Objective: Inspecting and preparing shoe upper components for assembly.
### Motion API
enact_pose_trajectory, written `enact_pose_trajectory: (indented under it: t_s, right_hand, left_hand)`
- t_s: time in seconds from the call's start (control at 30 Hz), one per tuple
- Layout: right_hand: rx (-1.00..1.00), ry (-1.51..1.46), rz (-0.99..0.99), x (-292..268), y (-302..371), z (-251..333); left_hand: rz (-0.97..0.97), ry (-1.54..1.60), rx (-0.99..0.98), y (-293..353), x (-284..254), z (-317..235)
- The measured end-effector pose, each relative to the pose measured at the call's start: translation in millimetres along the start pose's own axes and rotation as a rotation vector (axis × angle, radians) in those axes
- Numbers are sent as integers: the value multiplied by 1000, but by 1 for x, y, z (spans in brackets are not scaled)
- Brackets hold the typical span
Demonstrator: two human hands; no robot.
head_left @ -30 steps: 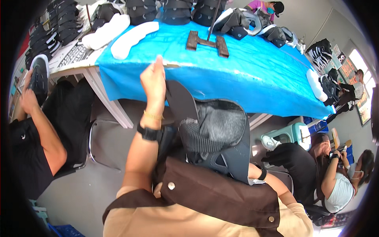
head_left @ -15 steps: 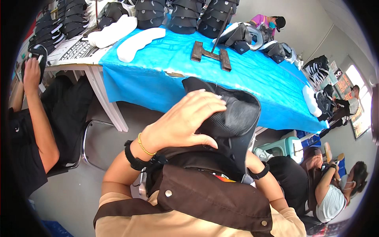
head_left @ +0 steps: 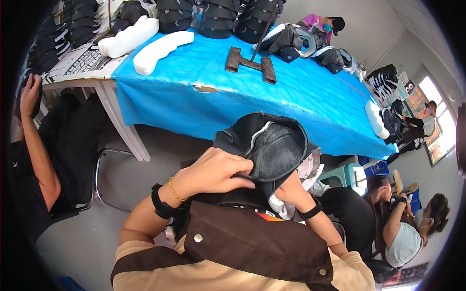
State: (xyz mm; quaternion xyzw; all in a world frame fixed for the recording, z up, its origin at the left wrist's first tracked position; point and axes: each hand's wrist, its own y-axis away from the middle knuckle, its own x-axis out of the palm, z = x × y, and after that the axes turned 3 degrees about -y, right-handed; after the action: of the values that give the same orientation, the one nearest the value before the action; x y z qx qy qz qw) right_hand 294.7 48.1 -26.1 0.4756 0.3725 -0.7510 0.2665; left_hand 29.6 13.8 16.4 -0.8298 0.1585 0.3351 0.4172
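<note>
I hold a black shoe upper (head_left: 277, 145) with a grey lining and a pale seam in front of my chest, below the table's edge. My left hand (head_left: 213, 172), with a black watch and a thin gold bracelet on its wrist, lies over the upper's near left side, fingers curled onto it. My right hand (head_left: 290, 191), with a black band on its wrist, grips the upper from underneath on the right. Its fingers are mostly hidden by the upper.
A table under a blue cover (head_left: 310, 97) stands ahead, bearing a dark H-shaped stand (head_left: 250, 63), two white foam lasts (head_left: 160, 51) and rows of black uppers (head_left: 213, 19). A person (head_left: 29, 160) sits at left, beside a metal chair (head_left: 99, 184). Other people (head_left: 403, 228) sit at right.
My left hand has come down from the table's edge onto the black upper and now grips it. The upper sits closer to my chest, turned so its grey lining shows.
</note>
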Motion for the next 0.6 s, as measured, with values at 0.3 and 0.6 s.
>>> enact_pose_trajectory:
  t_s: [0.3, 0.6]
  right_hand:
    - [52, -161, -162, 28, 17, 6]
    - [-45, 409, -294, 2, -2, 52]
  left_hand:
    - [-605, 9, -471, 10, 13, 37]
    - [-163, -129, -559, -9, 1, 3]
